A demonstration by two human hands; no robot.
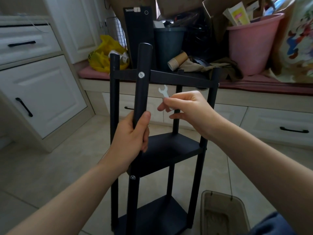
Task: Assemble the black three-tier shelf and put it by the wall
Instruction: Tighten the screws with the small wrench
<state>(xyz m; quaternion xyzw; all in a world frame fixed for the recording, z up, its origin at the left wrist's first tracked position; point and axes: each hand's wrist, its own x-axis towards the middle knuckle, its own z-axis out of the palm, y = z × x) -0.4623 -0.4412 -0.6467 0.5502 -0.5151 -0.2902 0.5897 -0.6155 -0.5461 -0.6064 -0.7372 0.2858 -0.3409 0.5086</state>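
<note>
The black three-tier shelf (169, 150) stands upright on the tiled floor in the middle of the view, with its boards joined to black round posts. My left hand (132, 138) grips the nearest front post (143, 82) just below the top board. A silver bolt head (141, 75) shows on that post at the top board, and another bolt (132, 177) at the middle board. My right hand (188, 109) pinches a small white flat wrench (164, 92) in its fingertips, held in the air to the right of the post.
A window bench (254, 83) behind the shelf carries a pink bucket (252, 44), a dark bin, paper cups (177, 61), a yellow bag (103, 55) and boxes. White drawers (33, 92) stand at left. A translucent plastic bin (223, 216) sits on the floor at lower right.
</note>
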